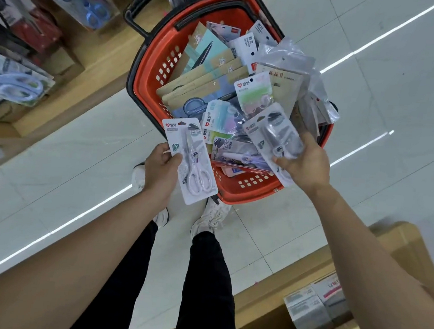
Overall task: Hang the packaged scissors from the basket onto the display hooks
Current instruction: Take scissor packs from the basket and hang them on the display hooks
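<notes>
My left hand (162, 163) grips a blister pack (193, 162) of white-handled scissors by its left edge; the red heart logo on its card reads 爱好. My right hand (304, 161) pinches a second pack (273, 135), motion-blurred and probably the same kind, over the red perforated plastic basket (152, 53) at twelve o'clock. Inside the basket lie kraft-card sleeves (199, 84), clear bags and more 爱好 cards. Glossy pale floor tiles (78, 178) run beneath. At ten o'clock a wooden shelf (94, 56) shows blue-handled scissors (18, 85).
</notes>
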`<state>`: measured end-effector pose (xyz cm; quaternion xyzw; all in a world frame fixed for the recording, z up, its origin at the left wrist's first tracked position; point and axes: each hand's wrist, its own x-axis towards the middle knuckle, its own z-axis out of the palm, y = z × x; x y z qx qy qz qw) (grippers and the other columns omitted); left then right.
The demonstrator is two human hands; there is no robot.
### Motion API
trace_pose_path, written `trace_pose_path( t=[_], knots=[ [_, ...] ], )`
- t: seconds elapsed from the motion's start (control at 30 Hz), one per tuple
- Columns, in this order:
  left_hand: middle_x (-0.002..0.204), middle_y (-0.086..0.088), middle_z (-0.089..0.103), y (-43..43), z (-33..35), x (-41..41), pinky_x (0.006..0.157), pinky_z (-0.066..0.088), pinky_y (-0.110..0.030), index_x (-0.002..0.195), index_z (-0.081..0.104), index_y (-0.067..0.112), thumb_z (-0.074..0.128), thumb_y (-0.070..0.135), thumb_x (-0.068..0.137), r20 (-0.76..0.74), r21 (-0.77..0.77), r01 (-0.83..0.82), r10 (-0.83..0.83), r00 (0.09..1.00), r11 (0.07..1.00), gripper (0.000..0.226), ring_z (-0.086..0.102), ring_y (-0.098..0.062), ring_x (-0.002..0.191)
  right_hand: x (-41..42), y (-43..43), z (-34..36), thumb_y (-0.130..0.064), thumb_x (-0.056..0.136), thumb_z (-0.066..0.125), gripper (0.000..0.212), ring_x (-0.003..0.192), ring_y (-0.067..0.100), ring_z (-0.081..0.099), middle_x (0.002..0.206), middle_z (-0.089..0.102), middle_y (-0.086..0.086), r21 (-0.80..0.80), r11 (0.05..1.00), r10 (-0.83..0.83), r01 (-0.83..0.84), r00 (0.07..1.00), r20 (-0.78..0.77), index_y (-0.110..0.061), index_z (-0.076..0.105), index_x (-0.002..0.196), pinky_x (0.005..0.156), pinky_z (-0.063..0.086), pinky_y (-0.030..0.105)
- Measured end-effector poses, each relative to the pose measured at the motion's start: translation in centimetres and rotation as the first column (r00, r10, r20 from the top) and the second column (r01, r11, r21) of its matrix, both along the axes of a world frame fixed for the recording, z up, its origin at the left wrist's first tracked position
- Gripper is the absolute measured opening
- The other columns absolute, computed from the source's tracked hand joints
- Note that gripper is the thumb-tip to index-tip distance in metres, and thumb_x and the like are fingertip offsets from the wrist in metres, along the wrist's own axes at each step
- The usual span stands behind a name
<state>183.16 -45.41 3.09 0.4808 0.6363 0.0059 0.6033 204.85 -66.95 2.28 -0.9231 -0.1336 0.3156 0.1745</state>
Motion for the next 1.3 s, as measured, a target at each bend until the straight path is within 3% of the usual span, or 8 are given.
trace_pose_path(
  t=[0.17,0.33,0.53,0.67,0.97,1.1,1.2,1.3],
  knots=[
    [0.108,-0.001,0.077,0.6,0.0,-0.7,0.093,0.057,-0.044,0.119,0.063,0.014,0.057,0.005,0.099,-0.049,0.015,0.002,-0.001,0.999,1.0,0.023,0.073,-0.022,0.101,-1.9,2.0,-1.6,-0.027,0.076,0.089,0.047,0.095,0.038,0.059,0.102,0.065,0.017,-0.093,0.903,0.427,-0.419,0.9,0.087,-0.005,0.057,0.101,0.072,0.037,0.039],
    [0.107,0.001,0.077,0.9,0.2,-1.7,0.088,0.059,-0.041,0.121,0.064,0.012,0.058,0.006,0.099,-0.077,0.023,-0.006,0.008,0.997,1.0,0.024,0.075,-0.021,0.099,-0.9,3.8,-2.5,-0.032,0.08,0.086,0.057,0.1,0.04,0.067,0.11,0.071,0.017,-0.163,0.9,0.403,-0.404,0.914,-0.038,-0.01,0.055,0.122,0.073,0.041,0.038],
    [0.103,0.003,0.077,0.9,0.9,-2.2,0.078,0.058,-0.029,0.12,0.063,0.013,0.057,0.005,0.1,-0.022,0.023,-0.053,0.054,0.998,0.998,0.022,0.073,-0.012,0.089,-0.1,3.0,-1.9,-0.035,0.068,0.095,0.062,0.101,0.031,0.069,0.112,0.074,0.008,-0.084,0.983,0.15,-0.163,0.979,-0.139,-0.015,0.065,0.118,0.083,0.054,0.037],
    [0.099,0.0,0.076,1.0,0.7,-2.5,0.085,0.054,-0.035,0.117,0.063,0.015,0.058,0.002,0.099,0.026,0.017,-0.058,0.057,0.998,0.998,0.022,0.07,-0.019,0.091,-0.1,2.4,-1.0,-0.023,0.067,0.097,0.049,0.09,0.021,0.064,0.099,0.07,-0.001,0.018,0.999,-0.022,0.026,0.981,-0.195,-0.02,0.062,0.101,0.078,0.049,0.03],
    [0.1,0.005,0.075,1.5,0.3,-3.5,0.09,0.056,-0.041,0.099,0.069,0.025,0.057,0.003,0.1,0.082,-0.088,-0.004,0.011,0.997,0.996,0.025,0.069,-0.019,0.094,-1.6,2.2,0.4,-0.027,0.067,0.098,0.053,0.087,0.026,0.069,0.1,0.073,0.008,0.122,0.932,-0.335,0.342,0.94,-0.069,-0.006,0.064,0.102,0.081,0.059,0.039],
    [0.108,0.002,0.076,1.3,0.5,-3.2,0.088,0.057,-0.039,0.11,0.07,0.021,0.056,0.002,0.101,0.143,-0.174,0.022,0.003,0.99,0.985,0.025,0.072,-0.018,0.096,-3.6,3.2,2.8,-0.011,0.076,0.09,0.031,0.079,0.011,0.075,0.097,0.077,0.005,0.267,0.839,-0.361,0.474,0.852,-0.379,-0.006,0.07,0.099,0.073,0.06,0.023],
    [0.105,0.005,0.077,0.5,1.2,-2.6,0.08,0.061,-0.035,0.116,0.068,0.021,0.057,0.0,0.101,0.217,-0.257,0.025,0.032,0.976,0.966,0.027,0.074,-0.016,0.091,-6.2,4.6,3.6,-0.005,0.083,0.082,0.033,0.104,0.03,0.075,0.112,0.077,0.013,0.244,0.804,-0.268,0.541,0.698,-0.664,-0.003,0.072,0.114,0.094,0.06,0.046],
    [0.109,0.002,0.077,-0.9,2.2,-1.5,0.077,0.062,-0.032,0.121,0.067,0.018,0.058,-0.001,0.101,0.313,-0.342,0.094,0.019,0.95,0.935,0.028,0.074,-0.019,0.096,-8.2,5.0,3.4,-0.005,0.085,0.078,0.042,0.111,0.04,0.071,0.121,0.073,0.021,0.211,0.774,-0.238,0.597,0.583,-0.777,0.005,0.066,0.125,0.097,0.057,0.052]
  ],
)
